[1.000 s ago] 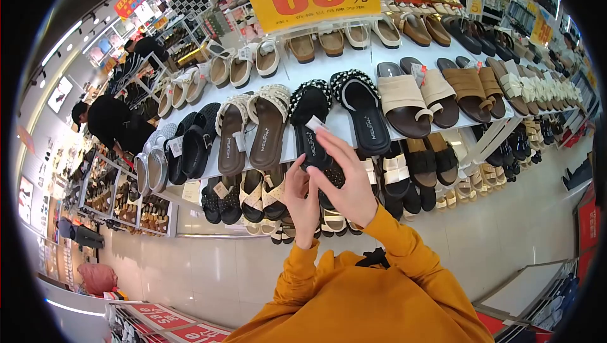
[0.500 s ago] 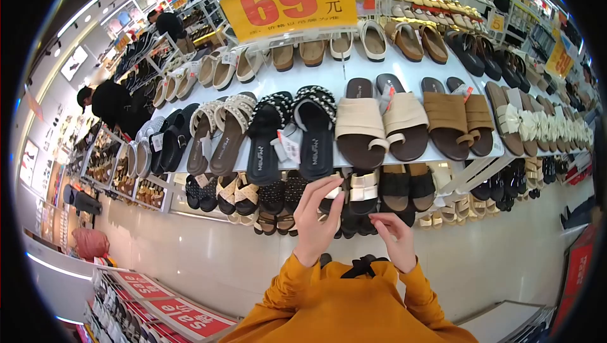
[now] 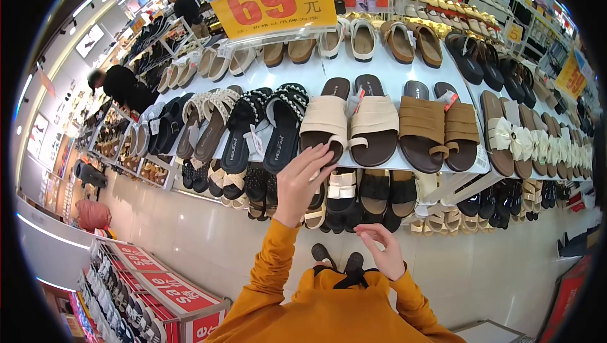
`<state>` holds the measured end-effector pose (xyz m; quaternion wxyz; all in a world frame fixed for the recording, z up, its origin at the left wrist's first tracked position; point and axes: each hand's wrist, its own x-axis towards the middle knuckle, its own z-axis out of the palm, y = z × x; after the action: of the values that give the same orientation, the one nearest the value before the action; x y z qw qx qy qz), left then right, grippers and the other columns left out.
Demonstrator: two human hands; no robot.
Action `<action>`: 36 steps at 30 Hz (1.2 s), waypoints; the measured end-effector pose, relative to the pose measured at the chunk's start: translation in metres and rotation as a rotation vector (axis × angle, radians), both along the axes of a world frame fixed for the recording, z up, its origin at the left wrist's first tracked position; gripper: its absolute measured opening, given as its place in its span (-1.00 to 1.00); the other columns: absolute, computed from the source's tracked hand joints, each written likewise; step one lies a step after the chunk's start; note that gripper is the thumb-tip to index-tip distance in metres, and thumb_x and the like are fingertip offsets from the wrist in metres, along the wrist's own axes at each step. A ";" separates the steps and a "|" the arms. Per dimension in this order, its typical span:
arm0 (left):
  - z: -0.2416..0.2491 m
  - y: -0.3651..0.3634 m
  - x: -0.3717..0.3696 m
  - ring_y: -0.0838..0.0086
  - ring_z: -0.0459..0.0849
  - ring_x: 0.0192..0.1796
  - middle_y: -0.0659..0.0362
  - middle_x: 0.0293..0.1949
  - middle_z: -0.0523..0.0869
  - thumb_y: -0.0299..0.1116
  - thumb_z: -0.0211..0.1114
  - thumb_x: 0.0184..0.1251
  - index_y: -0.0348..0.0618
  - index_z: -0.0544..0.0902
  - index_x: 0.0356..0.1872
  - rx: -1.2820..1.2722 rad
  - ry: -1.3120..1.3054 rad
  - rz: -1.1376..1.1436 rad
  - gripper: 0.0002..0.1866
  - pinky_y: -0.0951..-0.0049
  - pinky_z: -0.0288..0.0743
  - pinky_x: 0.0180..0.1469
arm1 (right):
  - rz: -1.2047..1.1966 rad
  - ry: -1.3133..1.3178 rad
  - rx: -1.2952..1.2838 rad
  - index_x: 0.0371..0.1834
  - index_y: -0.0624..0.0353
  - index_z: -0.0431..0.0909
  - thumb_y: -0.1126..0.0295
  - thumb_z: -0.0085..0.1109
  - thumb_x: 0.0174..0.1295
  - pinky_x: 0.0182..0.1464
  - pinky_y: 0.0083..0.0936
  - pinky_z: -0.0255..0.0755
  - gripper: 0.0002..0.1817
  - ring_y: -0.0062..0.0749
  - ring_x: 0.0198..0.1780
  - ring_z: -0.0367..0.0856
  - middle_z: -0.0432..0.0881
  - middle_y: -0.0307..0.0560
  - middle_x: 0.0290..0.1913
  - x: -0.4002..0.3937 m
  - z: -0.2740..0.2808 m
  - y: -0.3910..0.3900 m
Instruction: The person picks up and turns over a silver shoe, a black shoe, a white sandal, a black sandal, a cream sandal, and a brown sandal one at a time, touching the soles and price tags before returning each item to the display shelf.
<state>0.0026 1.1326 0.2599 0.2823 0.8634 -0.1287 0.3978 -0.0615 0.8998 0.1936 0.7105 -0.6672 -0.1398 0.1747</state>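
Observation:
My left hand (image 3: 302, 183) is at the front edge of the white shelf, its fingertips over the toe of the left cream sandal (image 3: 324, 118); whether they touch is hard to tell. Its fingers are extended and it holds nothing. Lower and to the right, my right hand (image 3: 382, 249) hangs in the air with loosely bent, separated fingers and nothing in them. Beside the cream pair stand brown sandals (image 3: 422, 118) on the right and black sandals with studded straps (image 3: 281, 134) on the left.
A yellow price sign (image 3: 272, 1) stands above the shelf. More shoes fill a lower rack (image 3: 341, 191). Red sale signs (image 3: 180, 292) front a rack at lower left. Two people in dark clothes (image 3: 123, 87) are at far left. A red bag (image 3: 93, 214) lies near the left wall.
My left hand has moved up and left to the cream sandal's toe, with its fingers stretched further. My right hand is slightly lower. The view has shifted, and my shoes now show.

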 end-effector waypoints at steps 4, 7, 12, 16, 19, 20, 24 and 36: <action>0.009 -0.004 -0.007 0.25 0.76 -0.02 0.05 -0.12 0.78 -0.62 0.47 0.01 -0.30 0.73 -0.17 -0.029 -0.061 0.074 -0.71 0.36 0.62 0.04 | 0.052 0.011 0.032 0.07 0.31 0.53 0.43 0.12 0.40 0.15 -0.51 0.46 -0.75 -0.47 0.02 0.65 0.69 -0.08 0.00 0.006 0.009 -0.007; 0.012 -0.014 -0.025 0.25 0.78 -0.07 0.04 -0.17 0.79 -0.63 0.52 -0.06 -0.29 0.74 -0.19 -0.060 -0.143 0.106 -0.68 0.41 0.65 -0.09 | 0.137 0.073 0.147 0.22 0.30 0.41 0.37 0.08 0.43 0.20 -0.44 0.45 -0.64 -0.38 0.08 0.62 0.64 -0.01 0.07 0.013 0.005 -0.010; 0.012 -0.046 -0.078 0.29 0.77 -0.18 0.10 -0.21 0.78 -0.57 0.57 -0.11 -0.25 0.73 -0.20 -0.074 -0.090 0.063 -0.66 0.41 0.66 -0.11 | 0.268 0.188 0.384 0.42 0.21 0.12 -0.08 -0.10 0.46 0.18 -0.26 0.50 -0.31 -0.23 0.09 0.59 0.50 0.09 0.21 0.033 0.029 0.004; -0.015 -0.056 -0.091 0.31 0.74 -0.07 0.19 -0.14 0.76 -0.49 0.51 -0.01 -0.18 0.74 -0.17 0.009 0.047 0.034 -0.70 0.33 0.63 0.04 | 0.246 0.339 0.408 0.42 0.17 0.12 0.08 -0.13 0.52 0.12 -0.42 0.51 -0.44 -0.38 0.07 0.57 0.48 -0.09 0.19 0.038 0.029 0.024; -0.027 -0.053 -0.091 0.28 0.71 0.00 0.18 -0.07 0.74 -0.47 0.50 0.01 -0.16 0.73 -0.14 -0.014 0.069 0.023 -0.68 0.27 0.60 0.11 | 0.230 0.363 0.355 0.41 0.16 0.14 0.28 -0.07 0.52 0.07 -0.57 0.52 -0.52 -0.50 0.08 0.57 0.49 -0.14 0.17 0.040 0.018 0.032; -0.028 -0.052 -0.092 0.26 0.71 0.01 0.17 -0.05 0.73 -0.46 0.52 -0.01 -0.16 0.73 -0.13 -0.027 0.073 0.017 -0.66 0.26 0.60 0.12 | 0.250 0.358 0.359 0.42 0.21 0.11 0.28 -0.05 0.51 0.10 -0.54 0.50 -0.49 -0.47 0.07 0.57 0.48 -0.10 0.18 0.041 0.020 0.034; -0.027 -0.049 -0.102 0.16 0.62 0.16 0.05 0.12 0.64 -0.50 0.59 -0.09 -0.18 0.64 0.08 -0.196 0.079 -0.016 -0.42 0.24 0.50 0.23 | 0.304 0.364 0.412 0.43 0.31 0.05 0.35 0.03 0.47 0.17 -0.51 0.45 -0.42 -0.43 0.11 0.56 0.48 -0.04 0.20 0.048 0.035 0.043; -0.037 -0.044 -0.109 0.32 0.26 0.46 0.06 0.41 0.30 -0.02 -0.19 0.61 -0.22 0.10 0.48 -1.271 0.476 -0.162 -0.39 0.27 0.21 0.42 | 0.244 0.211 0.330 0.45 0.23 0.13 0.59 0.22 0.28 0.24 -0.56 0.36 -0.31 -0.51 0.28 0.37 0.39 -0.16 0.28 0.021 0.022 0.036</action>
<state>-0.1069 1.0891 0.2233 0.7839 0.5817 0.1311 0.1730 -0.0400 0.9356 0.2154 0.7944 -0.4980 -0.1710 0.3028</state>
